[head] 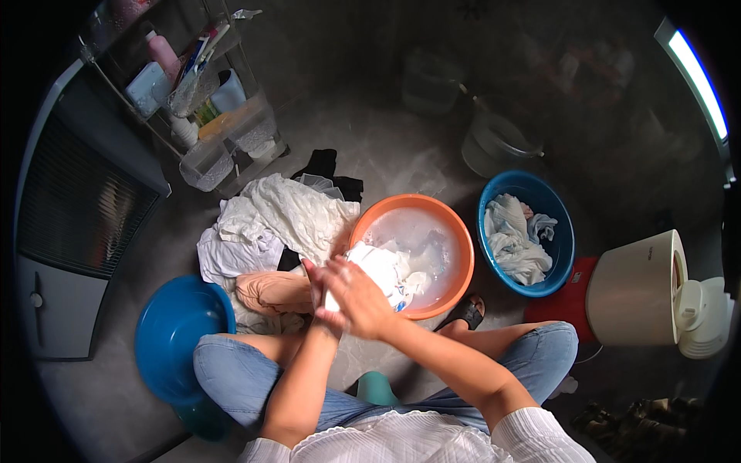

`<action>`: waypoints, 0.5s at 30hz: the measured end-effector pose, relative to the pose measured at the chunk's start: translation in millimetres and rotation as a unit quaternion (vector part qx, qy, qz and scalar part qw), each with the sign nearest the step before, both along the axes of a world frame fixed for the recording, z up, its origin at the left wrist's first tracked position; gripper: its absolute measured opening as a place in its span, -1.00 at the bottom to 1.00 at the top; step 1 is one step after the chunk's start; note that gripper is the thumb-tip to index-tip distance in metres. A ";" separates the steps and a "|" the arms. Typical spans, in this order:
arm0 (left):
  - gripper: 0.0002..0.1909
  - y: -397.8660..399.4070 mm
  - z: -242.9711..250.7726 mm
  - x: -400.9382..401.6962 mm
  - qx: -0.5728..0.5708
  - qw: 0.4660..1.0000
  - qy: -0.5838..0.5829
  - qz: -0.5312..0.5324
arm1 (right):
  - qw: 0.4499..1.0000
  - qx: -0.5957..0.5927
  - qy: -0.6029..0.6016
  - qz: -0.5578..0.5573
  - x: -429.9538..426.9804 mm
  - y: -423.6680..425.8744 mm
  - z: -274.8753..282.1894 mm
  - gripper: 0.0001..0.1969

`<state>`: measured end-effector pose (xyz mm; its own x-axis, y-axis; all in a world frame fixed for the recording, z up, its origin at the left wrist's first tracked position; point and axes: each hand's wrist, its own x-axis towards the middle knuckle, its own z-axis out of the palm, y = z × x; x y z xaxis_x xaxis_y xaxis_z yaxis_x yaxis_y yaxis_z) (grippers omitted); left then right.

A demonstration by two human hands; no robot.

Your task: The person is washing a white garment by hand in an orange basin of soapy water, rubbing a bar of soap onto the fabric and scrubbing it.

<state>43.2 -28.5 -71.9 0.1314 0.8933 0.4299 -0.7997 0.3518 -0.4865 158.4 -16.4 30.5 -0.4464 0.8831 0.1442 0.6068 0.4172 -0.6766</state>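
Observation:
A white wet cloth (379, 267) is bunched between my two hands over the near left rim of an orange basin (468, 243). My left hand (316, 292) grips its left end, partly hidden behind the other hand. My right hand (360, 301) lies across the cloth from the right, its fingers slightly blurred. The cloth's far part hangs into cloudy, soapy water (414, 231), and a small blue print shows on its lower edge. Just left of my hands lies a peach-coloured cloth (272, 292), beside a heap of white clothes (283, 211).
At the right, a blue basin (568, 249) holds damp pale clothes, near a red and cream machine (631, 295) with its lid raised. Another blue basin (173, 341) stands by my left knee. Black cloth (324, 165), a toiletries rack (202, 168) and clear buckets (492, 150) lie beyond.

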 end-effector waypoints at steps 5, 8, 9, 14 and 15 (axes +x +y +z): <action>0.11 -1.9 13.5 -13.7 -0.181 0.891 0.410 -0.076 | 0.994 0.052 -0.085 -0.033 4.8 9.6 -10.3 -0.01; 0.27 5.6 36.5 -17.1 -0.292 0.855 0.418 -0.098 | 0.982 -0.023 -0.102 -0.155 5.1 28.4 -31.8 0.00; 0.29 8.3 37.5 -21.8 -0.135 0.893 0.418 -0.101 | 0.976 -0.103 -0.062 -0.181 21.5 49.1 -46.0 0.00; 0.39 9.7 26.1 -23.8 -0.194 0.879 0.420 -0.113 | 0.898 -0.230 0.335 -0.168 113.2 80.3 -68.1 -0.30; 0.39 9.9 30.6 -22.4 -0.171 0.887 0.414 -0.115 | 0.873 -0.254 0.380 -0.170 126.9 72.3 -66.5 -0.33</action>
<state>20.8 -18.6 -41.3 0.4714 0.8611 -0.1906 -0.8587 0.4974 0.1236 285.3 55.9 -36.0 -0.0917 0.9820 -0.1649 -0.0686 -0.1714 -0.9828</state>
